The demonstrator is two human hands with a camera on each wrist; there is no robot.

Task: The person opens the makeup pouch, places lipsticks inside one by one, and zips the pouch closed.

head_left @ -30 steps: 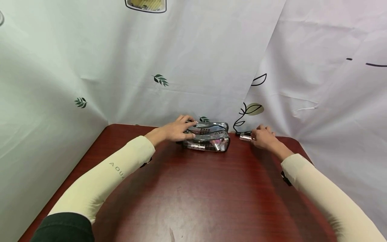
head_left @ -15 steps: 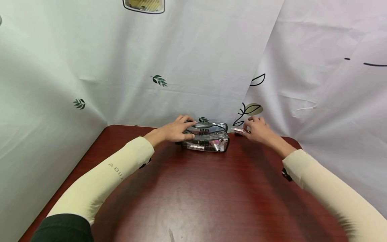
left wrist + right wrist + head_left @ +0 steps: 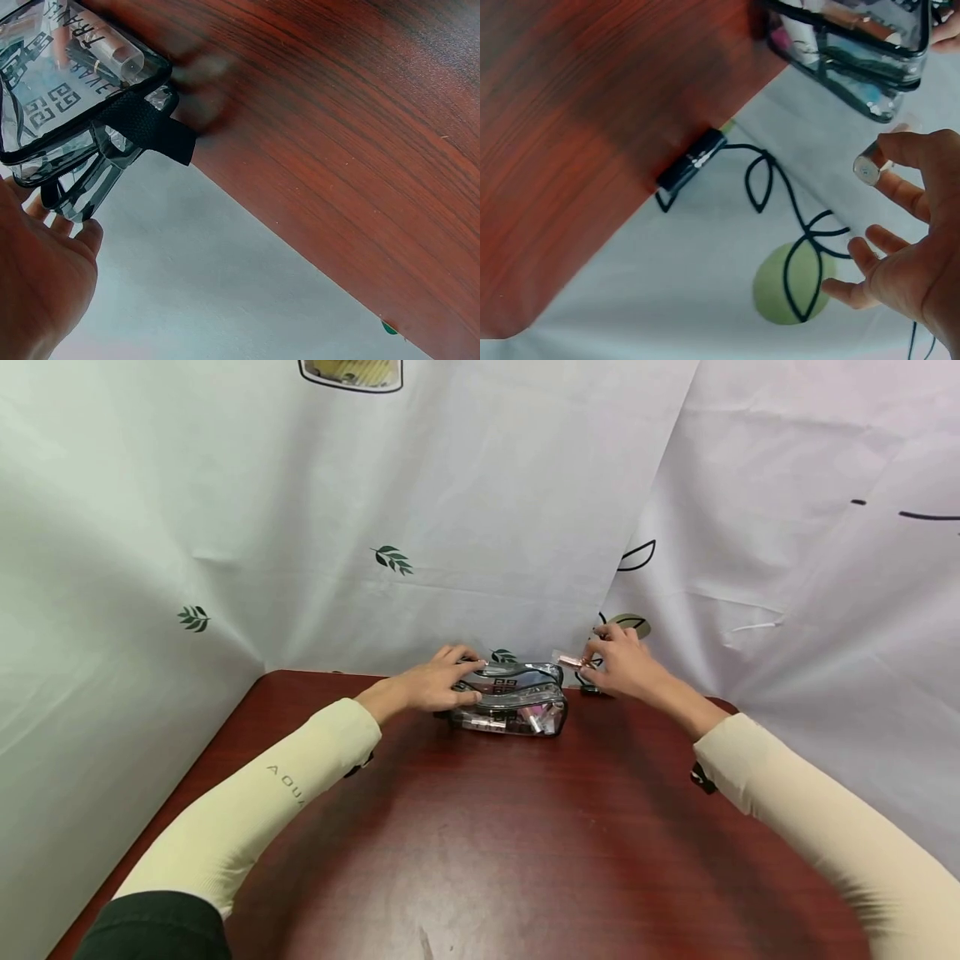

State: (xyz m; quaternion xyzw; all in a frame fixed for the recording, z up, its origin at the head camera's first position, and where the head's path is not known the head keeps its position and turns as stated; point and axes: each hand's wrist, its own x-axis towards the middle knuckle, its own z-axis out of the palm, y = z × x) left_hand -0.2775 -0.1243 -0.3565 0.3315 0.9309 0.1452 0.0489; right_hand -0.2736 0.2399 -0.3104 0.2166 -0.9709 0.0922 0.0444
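A clear zip cosmetic bag with black trim stands at the table's back edge. Through its walls show several small cosmetics. My left hand holds the bag's left end by its upper rim; in the left wrist view the fingers are at the clear flap. Between thumb and index finger, my right hand pinches a small pinkish lipstick-like tube with a clear end, raised just beside the bag's top right corner. The tube's round silvery base faces the right wrist camera.
A short black tube lies on the table's back edge, right of the bag and below my right hand. The red-brown wooden table meets a white printed cloth behind it and along its sides.
My right hand has lifted the lipstick-like tube off the table's back right and carried it up and left to the bag's corner. The left hand has stayed on the bag.
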